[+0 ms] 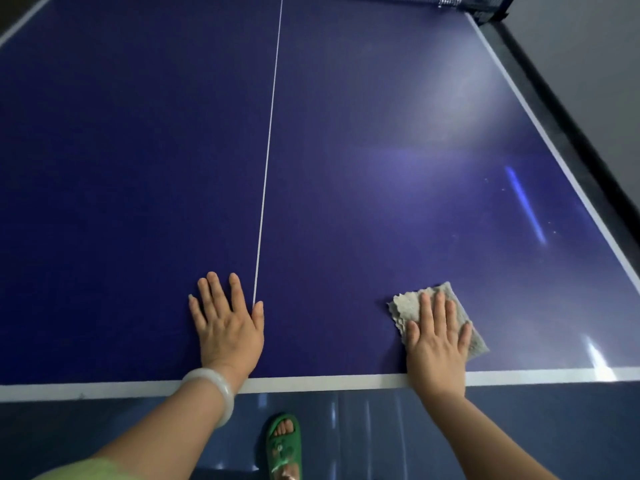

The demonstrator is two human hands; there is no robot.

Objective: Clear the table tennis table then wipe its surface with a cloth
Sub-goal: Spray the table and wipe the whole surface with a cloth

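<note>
The right hand (437, 336) is lying flat on a grey cloth (408, 306) with its fingers straight and slightly spread, pressing the cloth down onto the blue tabletop (138, 168) at about five o'clock in the view. Its grip is spread, not curled — nothing is being pinched. The cloth is showing past the fingertips and on both sides of the hand, its ragged left edge pointing toward nine o'clock, and it is sitting just inside the white end line (311, 382) of the tabletop.

The left hand (227, 327) is resting palm down on the bare blue surface at about six o'clock, fingers straight and fanned apart, its thumb touching the thin white centre line (268, 161) that is running up toward twelve o'clock. A pale bangle (213, 393) is sitting on that wrist, just over the end line.

The two hands are lying well apart. At one o'clock, the black net (474, 3) is crossing the far corner, and a soft glare is spreading across the right half of the tabletop. Below the edge, a foot in a green sandal (284, 448) is standing on the blue floor (519, 427).
</note>
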